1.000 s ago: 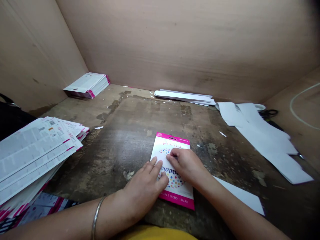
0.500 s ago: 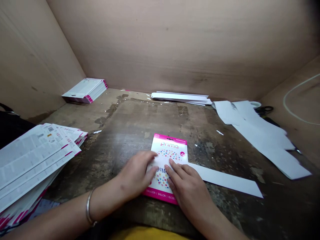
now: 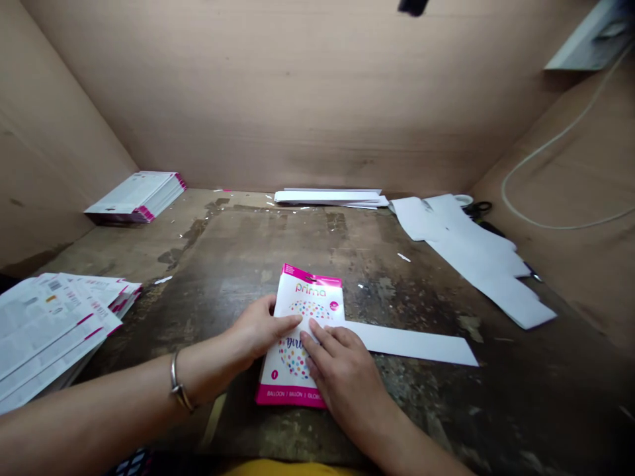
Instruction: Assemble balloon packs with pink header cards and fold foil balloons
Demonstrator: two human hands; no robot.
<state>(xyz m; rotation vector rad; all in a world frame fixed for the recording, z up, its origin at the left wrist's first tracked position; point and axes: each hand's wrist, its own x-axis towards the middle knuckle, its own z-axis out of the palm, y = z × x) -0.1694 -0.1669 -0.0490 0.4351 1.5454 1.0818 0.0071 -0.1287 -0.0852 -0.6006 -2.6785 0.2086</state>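
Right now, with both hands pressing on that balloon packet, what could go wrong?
The left hand and right hand both press on the balloon packet, so its front might crease. The white paper strip meets the packet's edge and could get dragged out of line. The worn wooden bench top has rough, flaking patches that might scuff the packet if it slides.

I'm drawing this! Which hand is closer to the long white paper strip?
Right hand: on the Prima balloon packet, beside the long white paper strip. The left hand is farther, at the packet's other edge.
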